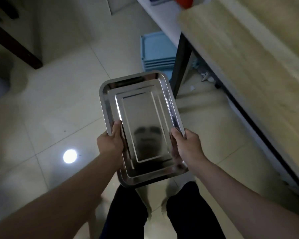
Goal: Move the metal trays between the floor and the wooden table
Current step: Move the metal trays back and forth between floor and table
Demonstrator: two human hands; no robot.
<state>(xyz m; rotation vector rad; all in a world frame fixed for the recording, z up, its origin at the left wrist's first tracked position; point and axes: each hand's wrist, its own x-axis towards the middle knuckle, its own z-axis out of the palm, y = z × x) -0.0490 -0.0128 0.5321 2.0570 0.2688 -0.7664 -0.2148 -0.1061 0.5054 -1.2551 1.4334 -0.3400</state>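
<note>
A nested stack of shiny rectangular metal trays (141, 121) hangs in the air above the tiled floor, in front of my legs. My left hand (110, 142) grips the stack's left long edge, thumb on top of the rim. My right hand (186, 144) grips the right long edge the same way. The trays sit one inside another, the largest at the bottom. The wooden table (248, 54) stretches along the right side of the view, its near corner beyond and right of the stack.
A black table leg (181, 64) stands just beyond the trays. Behind it sits a stack of light blue plastic stools (158, 52). A dark wooden furniture leg (16, 44) is at the upper left. Pale floor tiles (59, 104) spread to the left.
</note>
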